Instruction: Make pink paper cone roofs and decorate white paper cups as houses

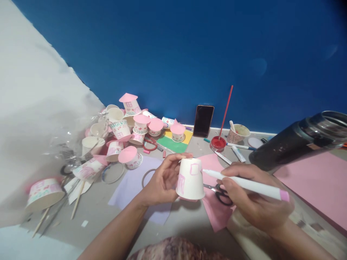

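My left hand [165,177] grips a white paper cup [190,184] turned upside down, thumb and fingers around its left side. Pink lines mark the cup: a square outline near the top and a filled-in patch at lower left. In my right hand [252,195] is a white marker [252,187] with a pink end, held like a pen. Its tip is at the cup's right edge, close to the square; whether it touches I cannot tell. Behind the cup, scissors [221,193] with dark handles lie on pink paper [214,213], partly hidden by my right hand.
Decorated cups with pink paper tops [128,157] crowd the left. A phone [203,121] leans on the blue wall, near a red dish [217,143] with a red stick. A dark bottle [295,141] stands at right. Purple paper [121,191] lies left of my hands.
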A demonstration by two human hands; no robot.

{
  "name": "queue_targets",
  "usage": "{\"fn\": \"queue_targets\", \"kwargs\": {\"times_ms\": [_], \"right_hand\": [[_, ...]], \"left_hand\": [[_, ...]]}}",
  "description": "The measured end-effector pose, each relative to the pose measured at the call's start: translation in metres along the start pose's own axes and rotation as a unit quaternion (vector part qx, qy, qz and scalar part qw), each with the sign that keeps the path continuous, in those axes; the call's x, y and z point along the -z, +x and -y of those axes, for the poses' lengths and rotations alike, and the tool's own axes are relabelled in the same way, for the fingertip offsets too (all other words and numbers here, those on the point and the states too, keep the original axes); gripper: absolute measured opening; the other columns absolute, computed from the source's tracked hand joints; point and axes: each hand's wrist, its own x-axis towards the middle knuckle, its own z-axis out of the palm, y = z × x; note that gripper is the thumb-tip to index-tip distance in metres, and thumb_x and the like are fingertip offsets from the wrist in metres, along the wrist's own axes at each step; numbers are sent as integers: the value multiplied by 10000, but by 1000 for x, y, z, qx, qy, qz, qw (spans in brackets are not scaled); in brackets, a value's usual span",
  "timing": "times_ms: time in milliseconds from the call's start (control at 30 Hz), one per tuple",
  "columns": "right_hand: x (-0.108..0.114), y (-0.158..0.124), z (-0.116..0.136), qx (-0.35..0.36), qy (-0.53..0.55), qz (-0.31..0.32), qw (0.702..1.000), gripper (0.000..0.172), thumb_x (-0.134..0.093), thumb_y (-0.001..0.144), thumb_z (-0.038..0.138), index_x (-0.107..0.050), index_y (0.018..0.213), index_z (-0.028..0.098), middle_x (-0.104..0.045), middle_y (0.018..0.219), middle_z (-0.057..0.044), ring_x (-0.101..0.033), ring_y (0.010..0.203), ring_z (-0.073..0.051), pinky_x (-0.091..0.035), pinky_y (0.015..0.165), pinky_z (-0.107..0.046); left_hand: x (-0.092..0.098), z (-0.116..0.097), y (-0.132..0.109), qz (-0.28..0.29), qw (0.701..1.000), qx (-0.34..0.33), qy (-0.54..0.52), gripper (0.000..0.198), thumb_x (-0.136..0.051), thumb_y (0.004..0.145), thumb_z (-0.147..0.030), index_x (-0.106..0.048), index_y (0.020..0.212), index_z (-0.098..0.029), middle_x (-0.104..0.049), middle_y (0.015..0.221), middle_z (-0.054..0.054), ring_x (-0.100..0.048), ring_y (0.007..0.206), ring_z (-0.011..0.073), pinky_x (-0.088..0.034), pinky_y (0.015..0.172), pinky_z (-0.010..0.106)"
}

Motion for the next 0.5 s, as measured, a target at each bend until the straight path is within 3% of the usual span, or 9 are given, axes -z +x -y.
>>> {"fn": "queue_targets", "kwargs": {"times_ms": [233,500], "right_hand": [[-1,-2,-1,-5,-11,0,1000,104,-640,900,150,-697,848,220,-738,681,19,-652,506,-118,-524,517,-220],[2,6,4,39,-16,40,998,152,-612,878,82,-651,811,213,-727,628,31,-664,502,-112,-512,499,-202]], "left_hand": [[-1,-1,1,3,1000,1,-8,751,-861,715,-83,-565,1367,-309,-546,1502,148,-552,1379,284,-442,1114,390],[0,-2,0,3,1000,2,-10,754,-862,715,-88,-555,1367,-312,-544,1503,150,-535,1403,292,-436,1123,397]]}}
